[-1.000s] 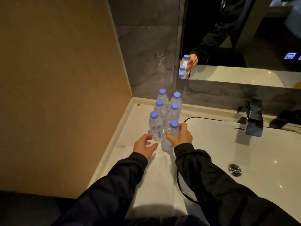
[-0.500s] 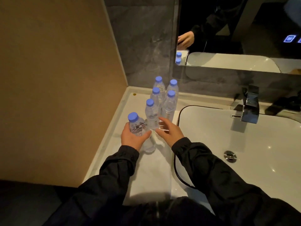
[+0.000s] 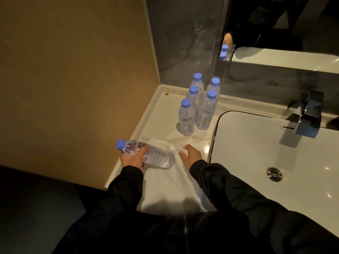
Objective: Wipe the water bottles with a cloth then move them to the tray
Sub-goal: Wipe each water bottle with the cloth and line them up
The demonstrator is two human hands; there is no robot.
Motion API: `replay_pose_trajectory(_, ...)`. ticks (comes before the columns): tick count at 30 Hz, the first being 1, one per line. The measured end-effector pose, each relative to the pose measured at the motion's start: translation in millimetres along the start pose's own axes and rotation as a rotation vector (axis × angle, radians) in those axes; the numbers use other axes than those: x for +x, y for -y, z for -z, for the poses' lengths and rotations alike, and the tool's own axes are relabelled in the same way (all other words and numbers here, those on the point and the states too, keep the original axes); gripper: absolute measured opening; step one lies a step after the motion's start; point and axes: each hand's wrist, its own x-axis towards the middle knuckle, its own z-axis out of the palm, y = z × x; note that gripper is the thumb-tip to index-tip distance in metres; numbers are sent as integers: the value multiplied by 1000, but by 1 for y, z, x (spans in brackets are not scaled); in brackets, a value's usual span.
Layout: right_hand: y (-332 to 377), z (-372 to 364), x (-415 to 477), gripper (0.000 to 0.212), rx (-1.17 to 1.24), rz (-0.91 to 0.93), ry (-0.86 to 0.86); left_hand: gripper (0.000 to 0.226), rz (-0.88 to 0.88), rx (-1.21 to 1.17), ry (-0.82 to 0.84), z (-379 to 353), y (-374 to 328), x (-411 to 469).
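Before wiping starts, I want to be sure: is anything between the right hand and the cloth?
Nothing visible. The right hand is already on the white cloth, its fingers pinching a fold, beside the bottle that the left hand holds.

The held water bottle (image 3: pixel 146 155) is clear, ribbed plastic with a periwinkle-blue cap (image 3: pixel 120 144). The five standing bottles (image 3: pixel 200 105) match it: clear bodies, blue caps. The cloth (image 3: pixel 170 186) is plain white. The tabletop (image 3: pixel 157 110) and basin (image 3: pixel 256 153) are glossy white, the faucet (image 3: pixel 310 116) and drain (image 3: pixel 274 174) chrome. The side wall (image 3: pixel 73 70) is tan, the back wall (image 3: pixel 183 33) mottled dark grey. The sleeves (image 3: pixel 238 198) are black.
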Motion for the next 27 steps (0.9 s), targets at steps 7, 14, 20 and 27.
replay_pose_trajectory(7,1,-14,-17,37,306,-60,40,45,157,-222,-30,1,14,-8)
replay_pose_trajectory(14,2,-10,-41,44,-78,179,69,47,250,-241,-180,-10,17,-14)
replay_pose_trajectory(20,9,-18,-36,44,-240,252,165,47,186,-171,-169,-7,20,-12)
replay_pose_trajectory(27,4,0,-7,34,-85,130,117,47,122,-169,-112,-14,16,-20)
